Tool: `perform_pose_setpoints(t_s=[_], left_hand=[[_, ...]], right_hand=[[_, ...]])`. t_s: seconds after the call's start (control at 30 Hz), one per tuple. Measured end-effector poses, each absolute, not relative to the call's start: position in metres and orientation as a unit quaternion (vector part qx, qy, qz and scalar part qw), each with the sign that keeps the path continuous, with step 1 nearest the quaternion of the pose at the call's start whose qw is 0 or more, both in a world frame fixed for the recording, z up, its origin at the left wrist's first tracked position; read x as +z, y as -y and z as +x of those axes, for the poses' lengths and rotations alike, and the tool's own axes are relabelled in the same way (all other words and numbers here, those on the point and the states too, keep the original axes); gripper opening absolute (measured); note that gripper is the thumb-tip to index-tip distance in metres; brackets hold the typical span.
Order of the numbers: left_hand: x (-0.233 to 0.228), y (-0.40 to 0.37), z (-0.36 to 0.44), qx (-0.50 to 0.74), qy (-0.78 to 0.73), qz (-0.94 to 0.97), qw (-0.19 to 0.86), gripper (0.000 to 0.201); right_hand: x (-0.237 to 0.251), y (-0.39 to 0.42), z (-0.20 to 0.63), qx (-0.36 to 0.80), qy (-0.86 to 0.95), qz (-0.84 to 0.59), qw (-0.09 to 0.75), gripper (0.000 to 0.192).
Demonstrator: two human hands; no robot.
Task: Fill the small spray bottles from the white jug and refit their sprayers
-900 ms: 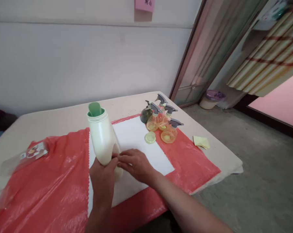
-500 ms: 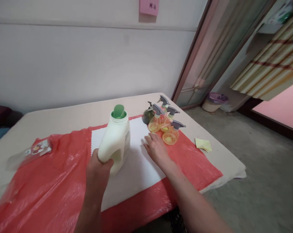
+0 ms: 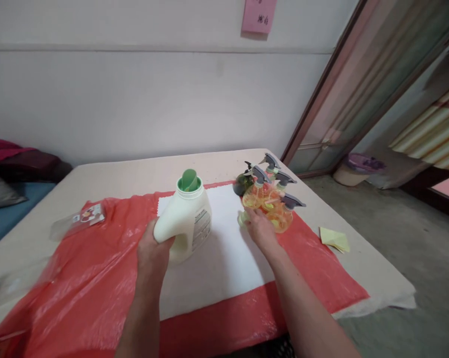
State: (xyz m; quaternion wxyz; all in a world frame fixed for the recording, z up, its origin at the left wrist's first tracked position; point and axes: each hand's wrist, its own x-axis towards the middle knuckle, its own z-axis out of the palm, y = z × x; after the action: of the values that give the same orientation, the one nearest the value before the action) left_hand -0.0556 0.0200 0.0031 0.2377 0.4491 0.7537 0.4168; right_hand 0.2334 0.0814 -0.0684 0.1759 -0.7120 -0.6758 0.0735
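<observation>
My left hand (image 3: 152, 247) is wrapped round the handle of a large white detergent bottle (image 3: 189, 219). The bottle stands uncapped, and a green pouring spout (image 3: 189, 180) shows in its mouth. To the right, the fingers of my right hand (image 3: 261, 227) close on a pale green bottle cap (image 3: 242, 219) above the white cloth (image 3: 217, 278); part of the cap is hidden by the fingers. Just beyond that hand, several round spray bottles with grey trigger heads cluster together, among them an amber one (image 3: 251, 198) and a dark green one (image 3: 243, 185).
A red plastic sheet (image 3: 109, 278) lies under the cloth on the beige-covered table (image 3: 135, 171). Clear packaging (image 3: 92, 214) is at the left, yellow sticky notes (image 3: 334, 239) at the right. A pink note (image 3: 259, 16) hangs on the wall. A bin (image 3: 353, 171) stands on the floor.
My right hand has closed from spread fingers onto the pale green cap. My left hand keeps its hold on the bottle. The view has shifted left, so things appear farther right.
</observation>
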Motion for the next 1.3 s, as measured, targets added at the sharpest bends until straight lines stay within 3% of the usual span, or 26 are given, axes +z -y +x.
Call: perform_pose_setpoints(t_s=[0.13, 0.3, 0.4, 0.47, 0.77, 1.0, 1.17, 1.3], left_hand=[[0.004, -0.02, -0.056, 0.455, -0.713, 0.47, 0.251, 0.043], [0.006, -0.013, -0.042, 0.457, -0.679, 0.53, 0.223, 0.04], [0.003, -0.008, -0.035, 0.462, -0.669, 0.55, 0.194, 0.038], [0.0, -0.005, -0.032, 0.466, -0.659, 0.567, 0.166, 0.038], [-0.002, 0.0, -0.024, 0.444, -0.611, 0.649, 0.092, 0.036], [-0.001, 0.002, -0.022, 0.437, -0.608, 0.659, 0.068, 0.035], [0.0, 0.002, -0.022, 0.436, -0.626, 0.643, 0.072, 0.038], [0.002, 0.002, -0.021, 0.434, -0.63, 0.641, 0.062, 0.038]], right_hand=[[-0.033, -0.074, 0.227, 0.062, 0.678, -0.684, 0.263, 0.041], [0.033, -0.034, 0.213, 0.045, 0.643, -0.508, 0.571, 0.044], [0.06, -0.008, 0.204, 0.042, 0.6, -0.465, 0.65, 0.052], [0.069, 0.002, 0.201, 0.04, 0.613, -0.46, 0.641, 0.052], [0.078, 0.002, 0.219, 0.05, 0.735, -0.499, 0.457, 0.037], [0.069, -0.005, 0.214, 0.017, 0.629, -0.605, 0.488, 0.056], [0.067, -0.003, 0.21, 0.193, 0.659, -0.475, 0.551, 0.06], [0.06, -0.006, 0.197, 0.137, 0.626, -0.497, 0.585, 0.059]])
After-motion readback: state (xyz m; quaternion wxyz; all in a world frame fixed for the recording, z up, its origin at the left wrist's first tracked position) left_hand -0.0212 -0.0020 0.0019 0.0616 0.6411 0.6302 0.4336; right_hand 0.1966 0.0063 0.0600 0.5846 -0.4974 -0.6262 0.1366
